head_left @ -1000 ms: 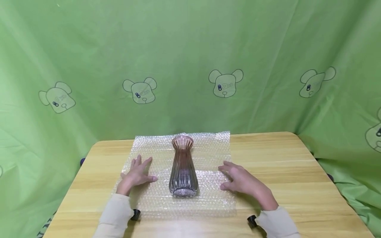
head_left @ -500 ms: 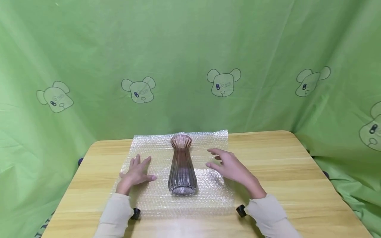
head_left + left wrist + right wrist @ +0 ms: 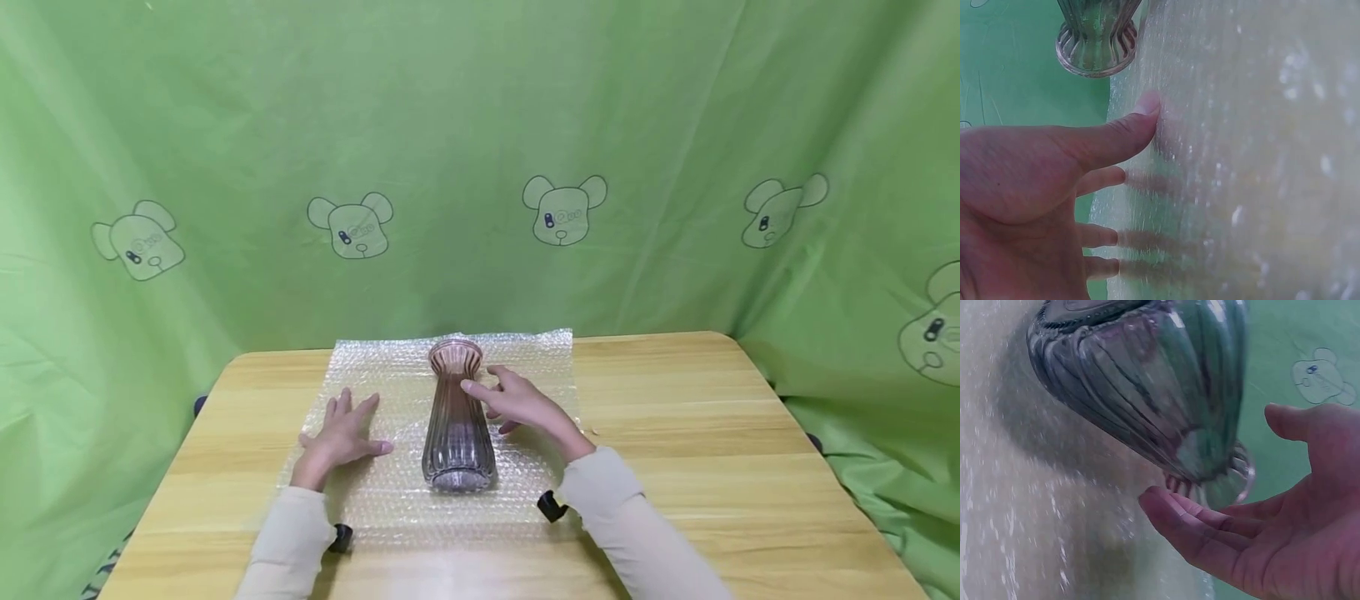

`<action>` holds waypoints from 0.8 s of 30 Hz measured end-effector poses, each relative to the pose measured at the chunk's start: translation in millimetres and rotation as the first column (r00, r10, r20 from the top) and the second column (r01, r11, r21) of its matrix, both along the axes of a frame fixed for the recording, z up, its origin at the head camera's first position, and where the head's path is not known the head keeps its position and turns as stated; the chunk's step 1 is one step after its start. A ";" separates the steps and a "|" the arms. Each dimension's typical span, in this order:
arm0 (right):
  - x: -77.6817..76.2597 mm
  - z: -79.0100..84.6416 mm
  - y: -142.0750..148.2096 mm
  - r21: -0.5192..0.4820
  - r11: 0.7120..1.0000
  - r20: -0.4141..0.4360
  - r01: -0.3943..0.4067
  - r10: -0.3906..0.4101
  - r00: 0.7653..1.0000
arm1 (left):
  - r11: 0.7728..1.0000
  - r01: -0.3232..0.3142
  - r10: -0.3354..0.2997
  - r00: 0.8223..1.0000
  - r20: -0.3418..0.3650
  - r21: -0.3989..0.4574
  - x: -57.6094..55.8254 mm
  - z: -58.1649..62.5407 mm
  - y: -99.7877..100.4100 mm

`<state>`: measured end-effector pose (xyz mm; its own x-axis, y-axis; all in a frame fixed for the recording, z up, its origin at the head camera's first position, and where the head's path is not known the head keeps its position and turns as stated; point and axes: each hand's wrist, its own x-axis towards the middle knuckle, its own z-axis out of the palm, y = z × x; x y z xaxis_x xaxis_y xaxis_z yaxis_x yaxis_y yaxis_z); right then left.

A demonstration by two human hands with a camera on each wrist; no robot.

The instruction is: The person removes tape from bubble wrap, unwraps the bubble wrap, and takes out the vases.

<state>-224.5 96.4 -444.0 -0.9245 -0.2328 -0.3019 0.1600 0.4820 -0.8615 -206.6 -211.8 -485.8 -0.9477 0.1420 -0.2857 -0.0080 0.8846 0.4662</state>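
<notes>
A ribbed glass vase [image 3: 459,425], pinkish at the neck and grey toward the base, lies on its side on a sheet of bubble wrap [image 3: 397,500], its mouth toward the green curtain. My left hand [image 3: 337,437] rests with spread fingers on the left part of the wrap; in the left wrist view its fingertips touch the sheet. Around the vase's narrow neck, on its right side, hovers my right hand [image 3: 521,400], thumb above the glass and fingers beside it. The right wrist view shows that hand [image 3: 1260,531] loosely cupped, with a gap between thumb and vase.
The wrap lies on a light wooden table [image 3: 697,433] with rounded far corners. A green curtain [image 3: 450,125] printed with bear heads hangs behind the table and along both sides. Black straps [image 3: 551,506] show at the wrists.
My right hand has lifted from the wrap's right edge and moved left to the vase's neck. The left hand and the vase stay where they were.
</notes>
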 end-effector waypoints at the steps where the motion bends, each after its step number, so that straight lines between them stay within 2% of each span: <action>1: -1.7 -2.2 -3.3 -0.014 1.000 0.021 0.005 -0.005 1.000 | 1.000 -0.001 0.001 1.000 0.002 -0.002 0.2 -0.2 -0.7; 11: -6.3 -10.9 -25.7 -0.045 0.999 0.067 -0.012 0.015 0.998 | 1.000 -0.003 0.003 1.000 -0.008 -0.008 0.3 -0.6 -1.6; 20: -11.3 -15.7 -31.4 -0.103 0.993 0.117 -0.059 0.071 0.991 | 1.000 -0.006 0.006 1.000 -0.010 -0.009 0.7 -1.7 -2.8; 24: -12.8 -17.7 -29.9 -0.139 0.989 0.150 -0.053 0.073 0.986 | 1.000 -0.003 0.003 1.000 -0.011 -0.007 0.8 -2.6 -2.6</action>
<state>-237.2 66.5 -461.7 -0.8515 -0.3371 -0.4016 0.2687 0.3772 -0.8863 -205.9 -214.3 -488.4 -0.9512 0.1374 -0.2763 -0.0052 0.8881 0.4597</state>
